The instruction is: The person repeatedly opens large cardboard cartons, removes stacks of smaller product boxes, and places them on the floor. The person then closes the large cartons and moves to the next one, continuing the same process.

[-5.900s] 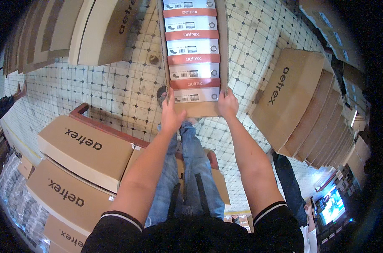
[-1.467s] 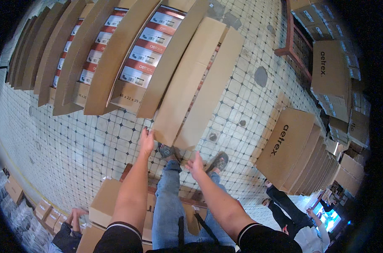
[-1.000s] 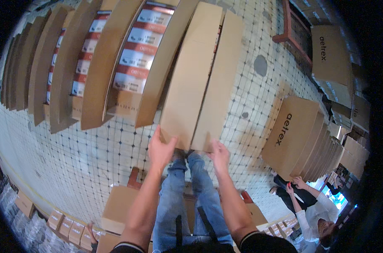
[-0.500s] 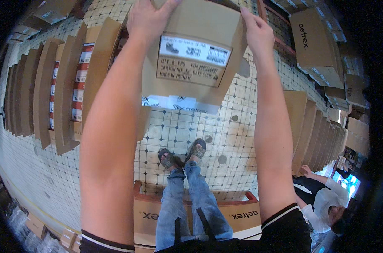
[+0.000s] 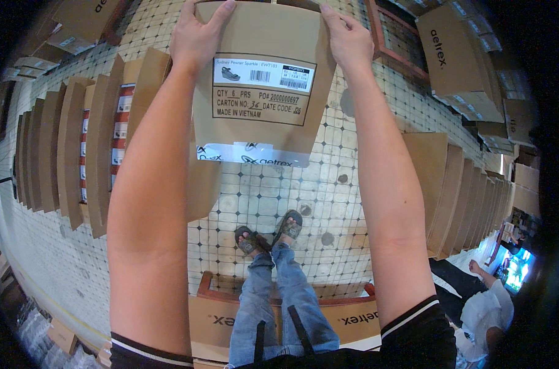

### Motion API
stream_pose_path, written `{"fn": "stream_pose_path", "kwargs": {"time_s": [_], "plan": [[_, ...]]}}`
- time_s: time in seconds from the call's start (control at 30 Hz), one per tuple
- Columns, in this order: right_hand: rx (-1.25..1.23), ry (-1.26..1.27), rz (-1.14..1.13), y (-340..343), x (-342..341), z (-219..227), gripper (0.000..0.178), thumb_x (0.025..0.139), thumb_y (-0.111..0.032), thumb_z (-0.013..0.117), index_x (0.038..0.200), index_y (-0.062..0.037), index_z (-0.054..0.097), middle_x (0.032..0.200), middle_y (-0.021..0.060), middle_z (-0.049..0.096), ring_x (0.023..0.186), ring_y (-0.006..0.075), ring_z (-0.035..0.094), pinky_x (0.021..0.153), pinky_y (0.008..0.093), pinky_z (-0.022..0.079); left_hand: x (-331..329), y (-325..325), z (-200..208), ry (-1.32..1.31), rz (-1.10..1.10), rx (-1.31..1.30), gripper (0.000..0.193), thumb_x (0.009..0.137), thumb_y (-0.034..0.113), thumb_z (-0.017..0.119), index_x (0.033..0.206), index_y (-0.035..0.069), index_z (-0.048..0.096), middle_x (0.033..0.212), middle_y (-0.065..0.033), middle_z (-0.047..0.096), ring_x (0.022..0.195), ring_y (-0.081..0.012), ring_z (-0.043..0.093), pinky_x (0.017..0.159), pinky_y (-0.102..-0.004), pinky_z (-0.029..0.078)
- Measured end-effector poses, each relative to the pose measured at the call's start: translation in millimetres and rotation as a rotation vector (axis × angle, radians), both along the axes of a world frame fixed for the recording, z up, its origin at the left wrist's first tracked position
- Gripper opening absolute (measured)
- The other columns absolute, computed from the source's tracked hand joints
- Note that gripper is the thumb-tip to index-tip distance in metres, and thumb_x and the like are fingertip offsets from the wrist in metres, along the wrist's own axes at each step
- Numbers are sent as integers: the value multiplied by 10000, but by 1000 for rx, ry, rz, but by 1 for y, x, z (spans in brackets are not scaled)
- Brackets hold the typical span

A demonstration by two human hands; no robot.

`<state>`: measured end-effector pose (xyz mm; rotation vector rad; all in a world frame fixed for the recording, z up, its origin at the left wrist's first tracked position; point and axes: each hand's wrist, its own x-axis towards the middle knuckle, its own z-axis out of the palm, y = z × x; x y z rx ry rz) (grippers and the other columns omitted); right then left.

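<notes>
A brown cardboard carton hangs in front of me above the tiled floor. Its facing side carries a white label with a sandal picture and barcodes, and printed tape runs along the lower edge. My left hand grips the carton's upper left edge, the thumb laid over the near face. At the upper right edge, my right hand is closed round the side. The carton's top is mostly cut off by the picture's edge, and the fingertips behind it are hidden.
Open cartons with shoe boxes stand in a row at left. Another row of open cartons is at right. Stacked cartons and a red frame lie beyond. A person is at lower right. Another carton sits behind my legs.
The carton has shifted left together with both hands and is tilted less, so its label now faces me more squarely. The person at right has moved lower in the picture.
</notes>
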<state>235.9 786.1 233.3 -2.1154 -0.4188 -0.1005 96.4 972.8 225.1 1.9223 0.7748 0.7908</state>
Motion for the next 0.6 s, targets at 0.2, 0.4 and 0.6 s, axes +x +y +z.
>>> {"fn": "stream_pose_path", "kwargs": {"time_s": [0.2,0.4,0.6], "plan": [[212,92,47,16,-4,-5,477,886,-452,620,1068,-20,709,988,193,710,957,258,668,857,350,492,0,10,-15,-41,41,25,818,809,549,689,1329,-42,468,1216,-263,597,1161,-363,568,991,-398,440],[78,82,77,13,31,-8,547,917,-478,571,1106,25,673,1074,180,699,1048,266,632,930,350,453,19,-3,-14,-114,189,195,629,866,438,646,1294,-6,521,1173,-252,630,1133,-362,594,967,-418,453],[183,56,142,-52,5,-47,596,872,-551,616,1208,-60,655,1176,168,664,1153,259,587,991,343,423,-30,-63,-41,-64,88,91,664,818,481,702,1258,25,505,1191,-207,595,1113,-346,577,953,-432,443]]}}
